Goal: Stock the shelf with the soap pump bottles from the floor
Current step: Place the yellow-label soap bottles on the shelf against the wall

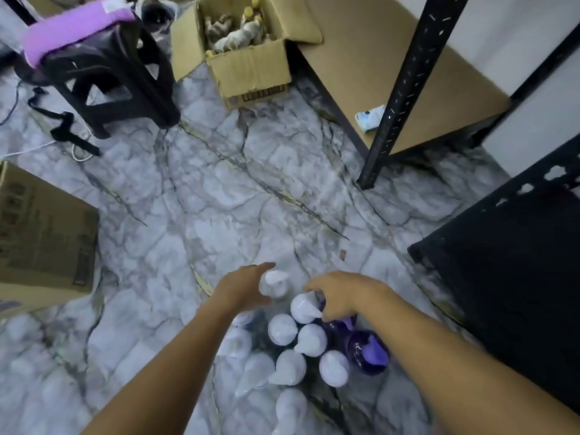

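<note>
Two hands reach down over a cluster of pump bottles (309,340) standing on the marble floor (219,199), approx. bottom centre of view. Left hand (243,288): fingers curled round the white pump top of a clear bottle (273,283) at the far edge of the cluster, gripping it. Right hand (340,293): fingers bent down onto a purple bottle (340,326) just beside the white tops; whether they actually grip it can't be told, view blurred.

Count: abt 8 white pump tops clear enough to count, plus a few blurred ones on the left side; 2 purple bottles on the right side, one being bottle 2 (370,351) nearer the camera.

Shelf (408,89): black metal frame w/ brown board, upper right, well apart from the bottles; 1 small white-blue pack (370,117) on its low board.

Also: 2 cardboard boxes – open box (248,58) w/ bottles inside at top, shut box (44,240) at left. 1 black stool (106,73) w/ a purple cloth (78,26) on top, upper left.
</note>
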Demonstrator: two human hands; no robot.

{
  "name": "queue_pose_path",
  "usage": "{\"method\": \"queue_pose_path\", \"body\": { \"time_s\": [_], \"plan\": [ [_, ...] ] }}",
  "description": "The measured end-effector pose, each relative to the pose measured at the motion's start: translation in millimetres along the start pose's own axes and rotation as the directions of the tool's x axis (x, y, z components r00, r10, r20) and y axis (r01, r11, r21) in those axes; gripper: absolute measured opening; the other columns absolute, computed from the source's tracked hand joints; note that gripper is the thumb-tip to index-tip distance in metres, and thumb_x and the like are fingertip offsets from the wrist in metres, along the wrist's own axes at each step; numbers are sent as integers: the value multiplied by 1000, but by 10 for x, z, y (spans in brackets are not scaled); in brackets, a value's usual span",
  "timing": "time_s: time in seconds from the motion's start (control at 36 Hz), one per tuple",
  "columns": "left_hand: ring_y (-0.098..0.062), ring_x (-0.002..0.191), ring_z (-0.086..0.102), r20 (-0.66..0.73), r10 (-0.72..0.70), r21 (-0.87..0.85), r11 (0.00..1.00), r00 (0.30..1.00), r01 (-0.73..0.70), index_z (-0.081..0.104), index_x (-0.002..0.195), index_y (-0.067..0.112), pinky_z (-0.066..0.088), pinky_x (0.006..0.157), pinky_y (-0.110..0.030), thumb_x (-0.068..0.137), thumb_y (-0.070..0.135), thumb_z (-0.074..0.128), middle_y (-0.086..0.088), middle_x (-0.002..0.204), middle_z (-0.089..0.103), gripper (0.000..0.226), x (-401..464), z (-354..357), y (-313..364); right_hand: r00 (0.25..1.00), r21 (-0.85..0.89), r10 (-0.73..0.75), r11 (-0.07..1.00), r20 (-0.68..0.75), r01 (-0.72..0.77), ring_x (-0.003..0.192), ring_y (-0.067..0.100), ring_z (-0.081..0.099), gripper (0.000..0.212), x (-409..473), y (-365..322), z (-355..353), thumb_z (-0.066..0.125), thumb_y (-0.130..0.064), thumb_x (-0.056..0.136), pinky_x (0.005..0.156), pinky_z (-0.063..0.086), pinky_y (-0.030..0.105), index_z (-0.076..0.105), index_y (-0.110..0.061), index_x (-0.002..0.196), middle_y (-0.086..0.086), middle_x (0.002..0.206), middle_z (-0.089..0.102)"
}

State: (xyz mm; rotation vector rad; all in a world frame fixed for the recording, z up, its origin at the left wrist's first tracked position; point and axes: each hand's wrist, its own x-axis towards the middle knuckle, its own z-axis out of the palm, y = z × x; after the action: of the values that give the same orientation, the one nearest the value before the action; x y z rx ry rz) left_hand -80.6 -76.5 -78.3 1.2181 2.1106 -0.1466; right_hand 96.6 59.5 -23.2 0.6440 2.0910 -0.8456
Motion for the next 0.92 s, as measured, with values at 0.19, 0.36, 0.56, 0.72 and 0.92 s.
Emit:
{"method": "queue_pose_path", "body": {
  "time_s": [0.19, 0.36, 0.56, 0.72, 0.92],
  "plan": [
    [-18, 120, 57, -23, 6, -74, 997, 1000, -8, 39, 140, 52, 47, 91, -34, 74, 58, 68, 13, 134, 60, 72, 132, 76, 8, 983, -151, 16, 988, 185, 12, 113, 28, 61, 77, 215, -68, -126, 76, -20, 78, 97, 52, 45, 43, -34, 146, 0, 136, 57],
    [-17, 100, 59, -32, 4, -114, 993, 999, -7, 45, 129, 50, 41, 74, -30, 76, 55, 66, 16, 107, 62, 58, 164, 140, -31, 984, -217, -18, 974, 176, 57, 115, 28, 58, 73, 270, -176, -163, 75, -19, 84, 92, 52, 38, 42, -29, 149, 4, 138, 54],
    [-19, 88, 58, -39, 23, -162, 986, 999, -29, 49, 113, 46, 41, 68, -31, 75, 52, 66, 15, 88, 56, 42, 178, 177, -54, 982, -162, -119, 976, 147, 143, 91, 22, 55, 75, 332, -208, -75, 78, -19, 82, 65, 43, 26, 45, -40, 146, -1, 123, 60],
    [-18, 98, 56, 1, -1, -137, 991, 1000, 2, 49, 126, 50, 49, 82, -38, 77, 44, 71, 14, 109, 65, 53, 174, 100, -19, 982, -178, -154, 969, 110, 171, 83, 22, 55, 29, 496, -218, 99, 73, -20, 84, 74, 51, 35, 54, -41, 80, -12, 80, 49],
    [-16, 89, 58, 9, -24, -85, 996, 1000, 24, 54, 100, 41, 43, 67, -31, 75, 40, 70, 15, 89, 63, 30, 163, 29, 49, 988, -259, -138, 954, 72, 152, 89, 21, 47, 24, 495, -281, 163, 49, -30, 98, 75, 35, 34, 61, -28, 119, -3, 105, 58]
  ]
}}
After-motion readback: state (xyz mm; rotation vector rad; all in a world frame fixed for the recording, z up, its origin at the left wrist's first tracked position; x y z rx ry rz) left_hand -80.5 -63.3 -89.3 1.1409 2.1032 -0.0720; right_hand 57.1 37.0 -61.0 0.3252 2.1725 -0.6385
